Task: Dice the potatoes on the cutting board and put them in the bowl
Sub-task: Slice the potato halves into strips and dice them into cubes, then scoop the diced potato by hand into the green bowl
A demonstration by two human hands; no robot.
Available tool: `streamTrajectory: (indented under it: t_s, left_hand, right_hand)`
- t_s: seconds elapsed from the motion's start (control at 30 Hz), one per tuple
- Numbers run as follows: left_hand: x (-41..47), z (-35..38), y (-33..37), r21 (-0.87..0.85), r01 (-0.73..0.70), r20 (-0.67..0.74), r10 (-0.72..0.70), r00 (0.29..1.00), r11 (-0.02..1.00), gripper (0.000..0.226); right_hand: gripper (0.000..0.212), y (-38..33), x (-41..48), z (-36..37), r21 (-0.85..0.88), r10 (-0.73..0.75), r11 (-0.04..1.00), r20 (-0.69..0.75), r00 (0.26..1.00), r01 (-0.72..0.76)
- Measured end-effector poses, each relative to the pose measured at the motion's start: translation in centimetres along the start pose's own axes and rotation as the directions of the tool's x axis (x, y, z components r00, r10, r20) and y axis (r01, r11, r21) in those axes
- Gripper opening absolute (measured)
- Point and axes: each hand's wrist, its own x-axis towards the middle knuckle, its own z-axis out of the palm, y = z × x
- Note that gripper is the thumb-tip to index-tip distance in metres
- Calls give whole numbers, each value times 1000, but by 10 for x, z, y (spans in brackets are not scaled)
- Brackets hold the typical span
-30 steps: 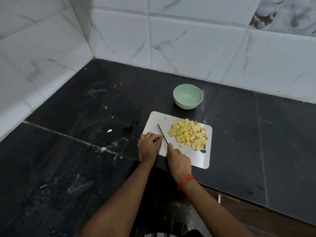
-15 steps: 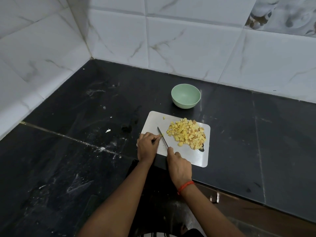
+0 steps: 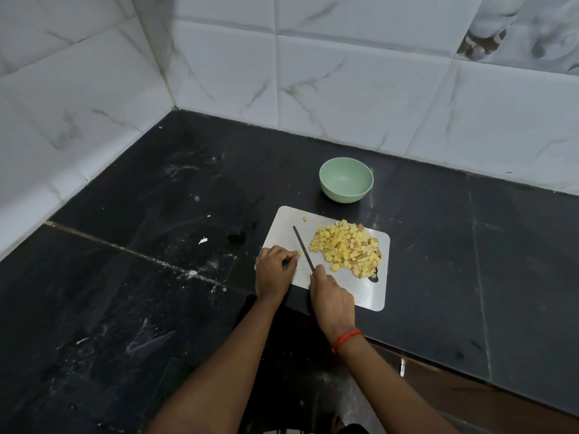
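Pale-yellow cubes make up the diced potato pile (image 3: 347,249) on the right half of the light grey cutting board (image 3: 369,292). The mint-green bowl (image 3: 344,195) just behind the board has nothing in it, so none of the transfer has happened yet.

The person's left hand (image 3: 274,270) sits at the board's near-left edge, fingers curled in and pinching a small potato piece (image 3: 299,253) at their tips. The right hand (image 3: 332,299) is wrapped round the handle of a thin knife (image 3: 302,245). Its blade points away from the body and lies between that piece and the pile, close to the left fingertips.

Looks like the tail end of the dicing. Best bet for this cut imo:
- Tuck the left fingertips back, since the piece is tiny and the blade is right there.
- Press straight down rather than sawing.
- Drop the bit if it gets too small to hold safely.

One stray cube (image 3: 305,218) sits alone near the board's far edge, easy to miss when scooping. The dark stone worktop (image 3: 156,277) looks dusty, so anything rolling off is probably a loss.
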Motion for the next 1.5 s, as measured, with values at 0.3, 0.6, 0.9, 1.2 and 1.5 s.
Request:
streamTrajectory:
  t_s: [0.3,0.6,0.9,1.2,1.5]
  left_hand:
    - [0,-2,2,9,13,15,-13,1000,1000,10]
    - [1,4,-1,72,31,-4,-31,1000,997,13]
    - [0,6,-2,81,27,-37,-24,999,996,13]
    - [3,5,3,87,32,-19,-31,999,996,8]
    - [16,24,36,31,-64,98,60,993,997,14]
  right_hand:
    - [22,-7,10,0,36,-8,999,138,990,4]
    - [13,9,-15,-3,-33,-83,996,133,988,88]
    - [21,23,-20,-8,-79,-12,997,78,997,18]
    - [10,35,-7,-29,300,177,946,-152,972,-125]
    - [11,125,28,-42,315,480,862,-257,839,-397]
